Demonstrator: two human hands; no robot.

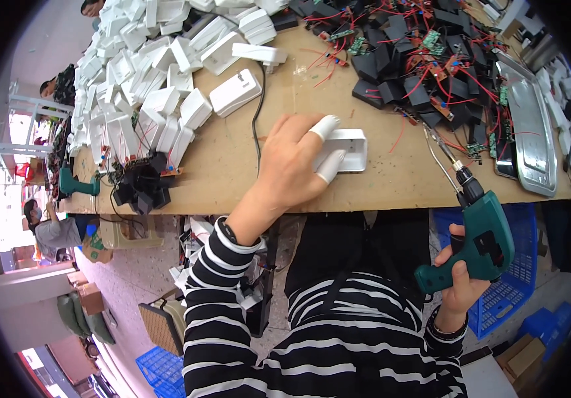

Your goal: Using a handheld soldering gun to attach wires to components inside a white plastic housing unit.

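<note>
At the centre of the frame, the left hand (293, 162) presses a white plastic housing (345, 150) flat on the worktop (232, 179), fingers spread over it, while the right hand (461, 278) at lower right has its grip closed round a green electric screwdriver (478, 242), bit clear of the housing. Fastening on this piece looks not yet begun; white housings (159, 86) are heaped upper left, black wired parts (425, 60) upper right.

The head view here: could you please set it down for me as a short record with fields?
Setting: wooden workbench seen from above
Left hand: left hand, white finger cots on two fingers, pressing on a white plastic housing that lies flat on the bench
Right hand: right hand gripping a green electric screwdriver off the bench edge, bit pointing up toward the bench
Left of bench: pile of white housings
Far right of bench: heap of black parts with red wires, metal tray
Below bench: blue crate
</note>
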